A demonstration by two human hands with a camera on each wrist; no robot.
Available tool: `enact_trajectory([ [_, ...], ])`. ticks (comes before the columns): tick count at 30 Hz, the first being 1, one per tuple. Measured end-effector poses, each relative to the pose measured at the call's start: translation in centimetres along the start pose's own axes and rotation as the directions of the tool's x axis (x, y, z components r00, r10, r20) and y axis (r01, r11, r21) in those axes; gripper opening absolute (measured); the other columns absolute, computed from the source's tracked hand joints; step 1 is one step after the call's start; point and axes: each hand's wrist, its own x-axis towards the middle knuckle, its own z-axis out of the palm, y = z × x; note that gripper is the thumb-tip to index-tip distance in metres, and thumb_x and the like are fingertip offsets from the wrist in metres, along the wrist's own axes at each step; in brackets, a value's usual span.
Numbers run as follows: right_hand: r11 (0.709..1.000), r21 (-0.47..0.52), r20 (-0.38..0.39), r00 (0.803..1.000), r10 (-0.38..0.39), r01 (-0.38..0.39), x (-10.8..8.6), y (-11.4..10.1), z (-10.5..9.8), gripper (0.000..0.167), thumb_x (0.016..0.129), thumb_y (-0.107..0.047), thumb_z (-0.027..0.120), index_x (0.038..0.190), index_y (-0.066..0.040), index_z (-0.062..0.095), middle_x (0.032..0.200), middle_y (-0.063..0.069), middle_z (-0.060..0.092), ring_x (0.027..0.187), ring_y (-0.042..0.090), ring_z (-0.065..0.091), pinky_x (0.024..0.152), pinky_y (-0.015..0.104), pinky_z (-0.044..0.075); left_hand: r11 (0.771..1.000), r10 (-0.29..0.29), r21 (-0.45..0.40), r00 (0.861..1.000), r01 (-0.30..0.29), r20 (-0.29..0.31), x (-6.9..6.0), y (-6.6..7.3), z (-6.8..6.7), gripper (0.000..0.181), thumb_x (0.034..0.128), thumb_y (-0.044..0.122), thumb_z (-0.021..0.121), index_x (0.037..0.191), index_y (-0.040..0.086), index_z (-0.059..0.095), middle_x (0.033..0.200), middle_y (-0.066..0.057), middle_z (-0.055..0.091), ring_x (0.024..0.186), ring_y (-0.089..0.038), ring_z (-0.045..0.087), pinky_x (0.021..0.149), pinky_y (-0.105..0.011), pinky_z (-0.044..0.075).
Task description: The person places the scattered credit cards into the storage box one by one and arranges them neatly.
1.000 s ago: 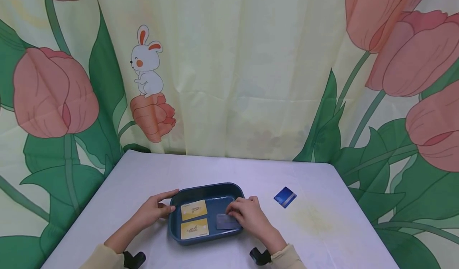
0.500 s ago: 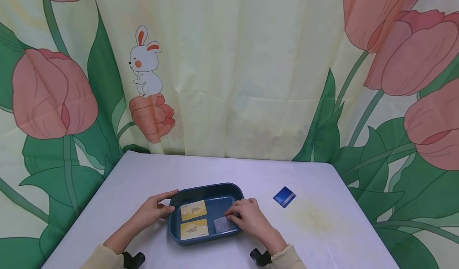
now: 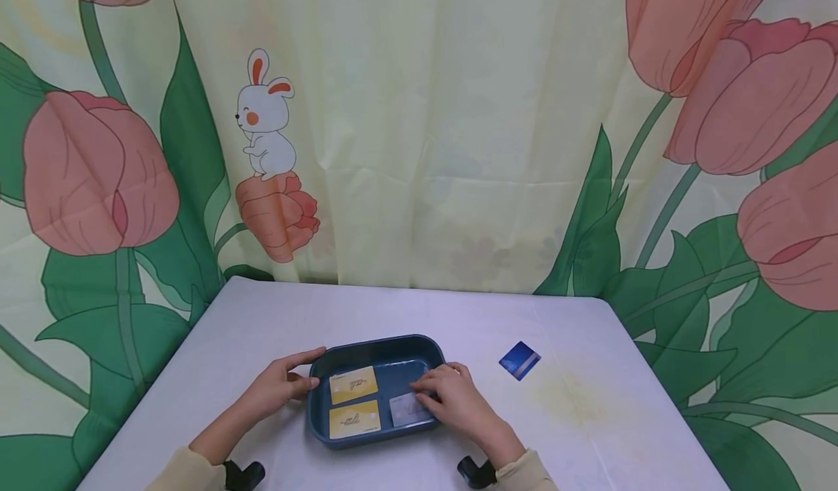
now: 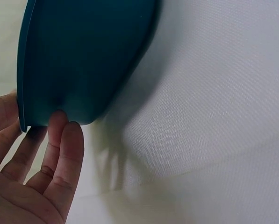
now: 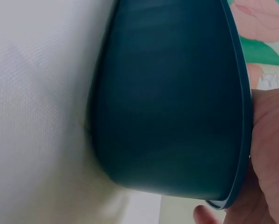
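Observation:
A dark blue tray [image 3: 393, 376] stands near the front of the table. My left hand [image 3: 276, 388] grips its left end, with the thumb at the rim and fingertips against the outer wall in the left wrist view. Inside, at the left, lie two yellow cards [image 3: 353, 384], one behind the other. At the tray's right end my right hand [image 3: 458, 398] reaches over the rim and pinches a silver-grey card [image 3: 406, 409] near the tray floor. The fingers cover its right part. In the right wrist view the tray wall [image 5: 172, 102] hides that card.
A blue card [image 3: 520, 361] with a pale stripe lies on the white table [image 3: 314, 313], right of the tray. A yellowish stain [image 3: 569, 400] marks the cloth near it. Behind the table hangs a printed curtain [image 3: 432, 149].
The silver-grey card has shifted slightly left and its face looks lighter, its angle changed by my right fingers. The left hand and tray have stayed put.

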Motion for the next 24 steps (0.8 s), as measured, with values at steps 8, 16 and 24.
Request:
enact_trajectory([
  [8, 1.000, 0.003, -0.019, 1.000, 0.025, -0.025, -0.11, -0.01, 0.13, 0.022, 0.100, -0.025, 0.068, 0.118, -0.022, 0.079, 0.115, -0.009, 0.075, 0.117, 0.016, 0.064, 0.114, 0.055, 0.033, 1.000, 0.013, -0.020, 1.000, -0.012, 0.023, -0.02, -0.26, -0.12, 0.060, 0.0950, 0.008, 0.071, 0.152, 0.010, 0.052, 0.158, -0.024, 0.045, 0.087, -0.021, 0.066, 0.077, -0.035, 0.060],
  [16, 0.999, -0.003, -0.017, 0.999, 0.033, -0.033, -0.06, 0.01, 0.18, 0.021, 0.100, -0.026, 0.068, 0.117, -0.022, 0.080, 0.113, -0.010, 0.076, 0.116, 0.016, 0.064, 0.114, 0.056, 0.033, 1.000, 0.007, -0.009, 1.000, -0.007, 0.022, 0.20, -0.36, -0.17, 0.061, 0.0949, 0.008, 0.071, 0.153, 0.010, 0.052, 0.158, -0.024, 0.045, 0.087, -0.020, 0.065, 0.077, -0.036, 0.060],
  [24, 1.000, -0.007, -0.048, 0.999, 0.020, -0.020, -0.24, 0.05, -0.04, 0.021, 0.099, -0.025, 0.070, 0.117, -0.022, 0.079, 0.114, -0.008, 0.075, 0.115, 0.016, 0.063, 0.111, 0.054, 0.035, 1.000, -0.012, 0.010, 1.000, 0.012, 0.021, 0.28, -0.39, -0.22, 0.061, 0.0953, 0.012, 0.072, 0.153, 0.013, 0.052, 0.158, -0.022, 0.045, 0.089, -0.020, 0.064, 0.077, -0.035, 0.059],
])
